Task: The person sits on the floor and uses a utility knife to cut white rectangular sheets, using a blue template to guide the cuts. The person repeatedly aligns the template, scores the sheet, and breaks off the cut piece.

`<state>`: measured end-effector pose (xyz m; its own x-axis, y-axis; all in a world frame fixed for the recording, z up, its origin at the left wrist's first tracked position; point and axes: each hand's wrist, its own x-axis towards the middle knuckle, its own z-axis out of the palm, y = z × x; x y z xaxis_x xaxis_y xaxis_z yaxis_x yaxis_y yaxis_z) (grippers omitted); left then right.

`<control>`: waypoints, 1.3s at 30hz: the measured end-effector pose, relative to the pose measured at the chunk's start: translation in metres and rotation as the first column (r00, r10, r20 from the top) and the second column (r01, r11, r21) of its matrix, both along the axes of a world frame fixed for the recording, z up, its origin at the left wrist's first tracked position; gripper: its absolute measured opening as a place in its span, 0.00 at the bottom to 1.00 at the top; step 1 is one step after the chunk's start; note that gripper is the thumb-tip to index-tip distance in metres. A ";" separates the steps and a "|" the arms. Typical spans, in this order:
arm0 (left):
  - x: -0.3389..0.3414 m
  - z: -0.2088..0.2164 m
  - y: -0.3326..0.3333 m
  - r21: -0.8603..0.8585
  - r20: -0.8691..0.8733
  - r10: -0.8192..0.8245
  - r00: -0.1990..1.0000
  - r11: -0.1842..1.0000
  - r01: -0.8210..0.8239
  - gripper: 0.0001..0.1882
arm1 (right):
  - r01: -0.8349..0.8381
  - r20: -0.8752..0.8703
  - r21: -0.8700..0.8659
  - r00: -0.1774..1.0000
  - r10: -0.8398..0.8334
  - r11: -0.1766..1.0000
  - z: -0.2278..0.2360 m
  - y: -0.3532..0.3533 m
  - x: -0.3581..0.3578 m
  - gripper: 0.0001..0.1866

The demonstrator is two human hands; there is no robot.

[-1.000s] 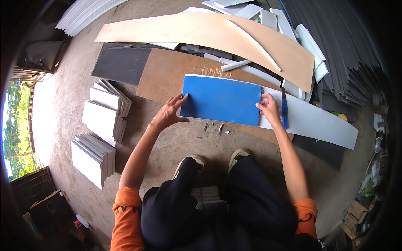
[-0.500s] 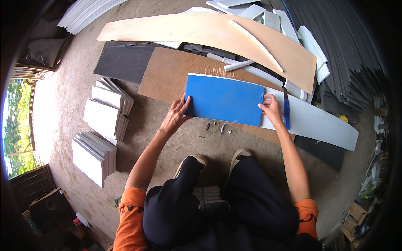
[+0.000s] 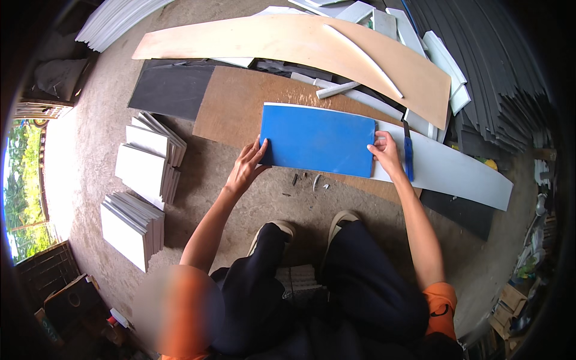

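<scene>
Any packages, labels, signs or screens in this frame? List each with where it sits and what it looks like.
No labels, signs or screens can be made out.
Cardboard boxes: far lower right edge, brown, stacked, blurred.
Cardboard box: lower left by a dark crate, brown, flaps partly open.
Small bottle-like container: lower left beside that box, white with a red part; too small to tell more.
</scene>
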<state>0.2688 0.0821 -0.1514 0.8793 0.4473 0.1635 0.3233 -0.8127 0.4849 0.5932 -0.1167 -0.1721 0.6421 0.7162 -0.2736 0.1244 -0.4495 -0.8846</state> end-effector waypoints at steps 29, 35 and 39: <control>0.017 0.005 -0.019 0.058 -0.095 0.171 0.981 0.984 -0.166 0.40 | -0.029 0.091 -0.174 0.995 0.046 0.984 0.001 0.005 0.001 0.21; 0.047 -0.012 0.025 -0.192 0.199 0.308 0.930 0.943 -0.271 0.41 | -0.039 0.052 -0.144 0.998 0.047 0.989 0.006 0.008 -0.005 0.22; 0.056 -0.006 0.035 -0.403 0.022 0.388 0.921 0.847 -0.347 0.44 | -0.029 0.015 -0.164 0.999 0.032 0.986 0.010 0.007 -0.004 0.22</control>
